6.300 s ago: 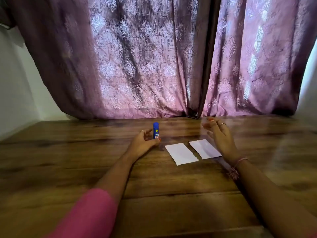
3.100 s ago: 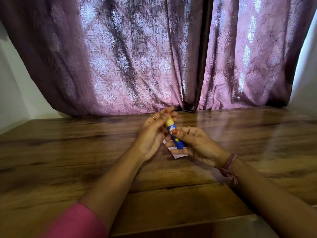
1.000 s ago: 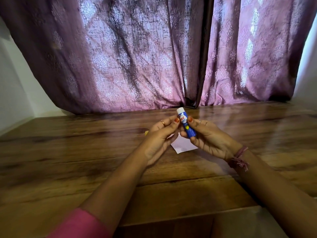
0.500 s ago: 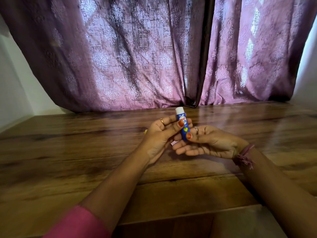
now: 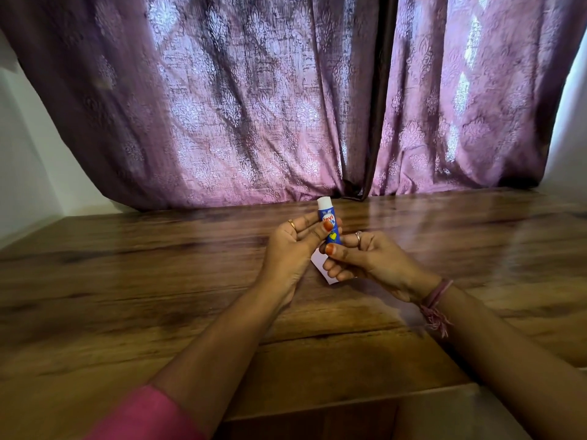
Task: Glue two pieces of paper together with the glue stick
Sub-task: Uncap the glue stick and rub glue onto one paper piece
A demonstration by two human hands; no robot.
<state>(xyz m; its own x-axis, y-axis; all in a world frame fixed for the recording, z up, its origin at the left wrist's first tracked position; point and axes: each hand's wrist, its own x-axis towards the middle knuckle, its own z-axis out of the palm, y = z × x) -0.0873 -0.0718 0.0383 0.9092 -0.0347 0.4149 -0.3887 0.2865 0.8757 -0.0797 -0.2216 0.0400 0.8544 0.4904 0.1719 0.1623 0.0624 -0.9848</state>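
A blue glue stick [image 5: 330, 222] with its cap off stands nearly upright above the table, white glue showing at its top. My left hand [image 5: 290, 249] pinches its upper body between thumb and fingers. My right hand [image 5: 365, 258] grips its lower end, thumb on the base. Under both hands a corner of white paper [image 5: 322, 268] lies flat on the wooden table [image 5: 158, 281]; the rest of the paper and the second piece are hidden by my hands. The cap is not in sight.
Purple patterned curtains [image 5: 286, 106] hang along the table's far edge. White walls [image 5: 28, 154] stand at left and right. The table's near edge [image 5: 317, 414] runs just below my forearms.
The glue stick has stayed uncapped in both hands over the last second. It has tilted slightly more upright, and my right hand has curled round its lower end.
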